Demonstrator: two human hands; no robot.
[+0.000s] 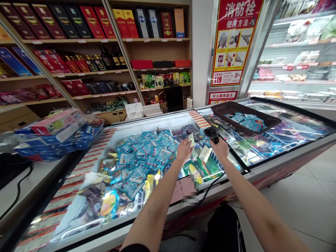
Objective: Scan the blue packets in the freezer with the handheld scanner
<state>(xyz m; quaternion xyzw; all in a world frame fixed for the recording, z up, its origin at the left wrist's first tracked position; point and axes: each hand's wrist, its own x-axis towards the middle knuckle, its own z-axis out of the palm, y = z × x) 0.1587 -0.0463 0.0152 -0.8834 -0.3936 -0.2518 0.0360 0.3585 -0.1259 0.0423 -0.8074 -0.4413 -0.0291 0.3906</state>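
Place: shop | Signs — stocked shelves (162,54), price tags (82,41), glass-topped freezer (288,162), lit display fridge (273,45)

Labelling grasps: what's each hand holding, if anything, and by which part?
Right hand: barcode scanner, by its handle. Left hand: small pale packet, apparently by an edge.

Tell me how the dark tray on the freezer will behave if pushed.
The tray would probably slide readily, as it appears to rest on smooth glass. Being wide and low, it seems unlikely to tip. The blue packets inside may shift, since they lie loose.
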